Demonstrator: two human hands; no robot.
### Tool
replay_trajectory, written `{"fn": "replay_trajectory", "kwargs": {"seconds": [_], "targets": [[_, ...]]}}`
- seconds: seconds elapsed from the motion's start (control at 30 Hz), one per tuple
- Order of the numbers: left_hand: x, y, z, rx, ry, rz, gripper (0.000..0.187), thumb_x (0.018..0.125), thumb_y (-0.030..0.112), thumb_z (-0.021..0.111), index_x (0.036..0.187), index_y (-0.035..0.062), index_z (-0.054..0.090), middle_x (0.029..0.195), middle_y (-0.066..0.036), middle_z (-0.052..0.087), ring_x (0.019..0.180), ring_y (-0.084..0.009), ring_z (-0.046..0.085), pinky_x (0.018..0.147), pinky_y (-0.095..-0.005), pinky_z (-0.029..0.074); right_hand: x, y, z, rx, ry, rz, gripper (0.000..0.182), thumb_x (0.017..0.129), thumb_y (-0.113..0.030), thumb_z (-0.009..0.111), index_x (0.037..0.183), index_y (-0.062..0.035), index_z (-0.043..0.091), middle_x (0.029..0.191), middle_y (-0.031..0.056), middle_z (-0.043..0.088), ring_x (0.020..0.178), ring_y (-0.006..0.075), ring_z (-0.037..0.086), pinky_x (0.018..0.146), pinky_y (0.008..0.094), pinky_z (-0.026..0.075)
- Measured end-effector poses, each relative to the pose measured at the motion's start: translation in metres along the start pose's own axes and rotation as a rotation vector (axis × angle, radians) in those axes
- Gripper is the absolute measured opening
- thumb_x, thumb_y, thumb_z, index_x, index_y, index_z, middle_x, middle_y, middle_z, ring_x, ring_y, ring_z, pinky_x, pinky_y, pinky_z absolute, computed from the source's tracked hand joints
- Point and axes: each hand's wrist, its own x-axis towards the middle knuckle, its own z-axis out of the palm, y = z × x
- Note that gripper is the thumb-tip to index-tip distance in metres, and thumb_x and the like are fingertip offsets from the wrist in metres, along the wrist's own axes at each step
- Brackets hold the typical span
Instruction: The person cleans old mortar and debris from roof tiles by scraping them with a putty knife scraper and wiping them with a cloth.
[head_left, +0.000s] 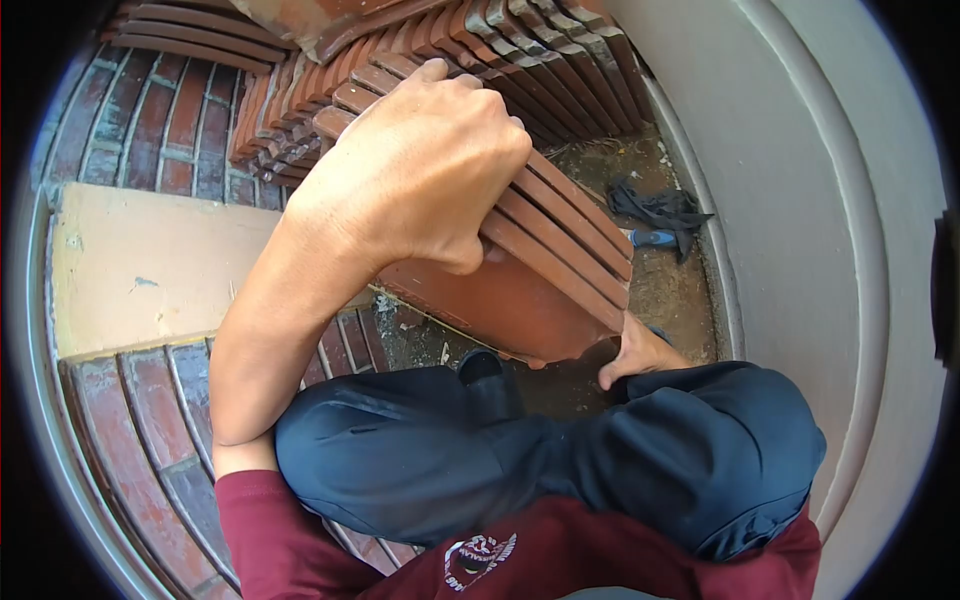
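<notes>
Several reddish-brown clay tiles [555, 235] are held together on edge, slanting across the space in front of my knees. My left hand [430, 165] grips their upper left part, fingers curled over the far side and thumb on the near face. At the lower right end, my right hand [640, 355] holds the tiles from beneath, with the thumb showing and the other fingers hidden. The near tile shows a broad smooth face with a rough lower edge.
Behind are stacked tiles [570, 70] in rows. A dark cloth [655, 207] and a blue-handled tool [652, 238] lie on the dirty floor at right, beside a grey curved wall [800, 200]. A beige board [150, 270] rests on brick paving [150, 430] at left.
</notes>
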Motion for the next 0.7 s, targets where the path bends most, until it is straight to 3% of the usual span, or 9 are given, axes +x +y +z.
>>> {"fn": "replay_trajectory", "kwargs": {"seconds": [0.1,0.13,0.27,0.37,0.53,0.6,0.7], "targets": [[0.003,-0.002,0.000,-0.031,-0.038,-0.037,0.068,0.048,0.016,0.083,0.110,-0.0071,0.069,0.100,-0.019,0.069,0.105,-0.0357,0.066,0.103,-0.0446,0.049,0.017,0.004,0.010,0.184,0.037,0.027,0.138,0.054,-0.049,0.100,0.158,-0.0013,0.023,0.155,0.0169,0.040,0.140,0.0306,0.047,0.111,0.0460,0.045],[0.003,-0.002,0.000,-0.023,-0.044,-0.044,0.067,0.048,0.017,0.084,0.109,-0.0071,0.069,0.099,-0.019,0.069,0.104,-0.0354,0.066,0.102,-0.0443,0.049,0.020,-0.002,0.015,0.222,0.123,0.005,0.126,0.056,-0.050,0.100,0.151,0.0021,0.037,0.144,0.0145,0.052,0.130,0.0260,0.051,0.105,0.0418,0.047],[0.006,-0.003,0.000,-0.018,-0.059,-0.073,0.067,0.049,0.021,0.087,0.107,-0.0071,0.068,0.096,-0.019,0.069,0.101,-0.0349,0.066,0.098,-0.0428,0.049,0.035,-0.001,0.034,0.404,0.189,-0.023,0.101,0.074,-0.026,0.093,0.151,-0.0012,0.032,0.139,0.0192,0.053,0.115,0.0333,0.065,0.086,0.0444,0.063],[0.003,-0.004,0.001,-0.033,-0.069,-0.091,0.066,0.051,0.021,0.086,0.108,-0.0069,0.067,0.097,-0.018,0.068,0.102,-0.0346,0.066,0.099,-0.0418,0.048,0.043,-0.013,0.034,0.407,0.225,0.043,0.087,0.078,-0.013,0.088,0.147,-0.0008,0.036,0.135,0.0184,0.054,0.110,0.0329,0.066,0.081,0.0431,0.064],[-0.004,-0.002,0.000,0.011,-0.071,-0.047,0.068,0.051,0.018,0.083,0.112,-0.0063,0.065,0.102,-0.019,0.067,0.108,-0.0360,0.062,0.101,-0.0425,0.047,0.043,-0.017,0.031,0.494,0.165,0.130,0.083,0.076,-0.003,0.084,0.146,-0.0016,0.039,0.133,0.0161,0.056,0.111,0.0297,0.066,0.083,0.0404,0.063],[-0.012,-0.013,0.003,0.012,-0.027,0.021,0.073,0.050,0.019,0.082,0.116,-0.0044,0.063,0.106,-0.019,0.065,0.110,-0.0374,0.061,0.103,-0.0437,0.046,0.042,-0.002,0.036,0.454,0.154,0.107,0.083,0.076,-0.002,0.084,0.146,-0.0024,0.039,0.133,0.0153,0.057,0.113,0.0282,0.065,0.082,0.0392,0.063],[-0.018,-0.029,-0.007,-0.059,-0.105,0.043,0.088,0.047,0.024,0.082,0.127,0.0006,0.056,0.109,-0.019,0.063,0.113,-0.0399,0.059,0.107,-0.0478,0.043,0.047,-0.005,0.029,0.096,0.144,-0.157,0.085,0.074,0.000,0.084,0.147,-0.0036,0.039,0.133,0.0143,0.057,0.115,0.0265,0.064,0.080,0.0381,0.062]]}}
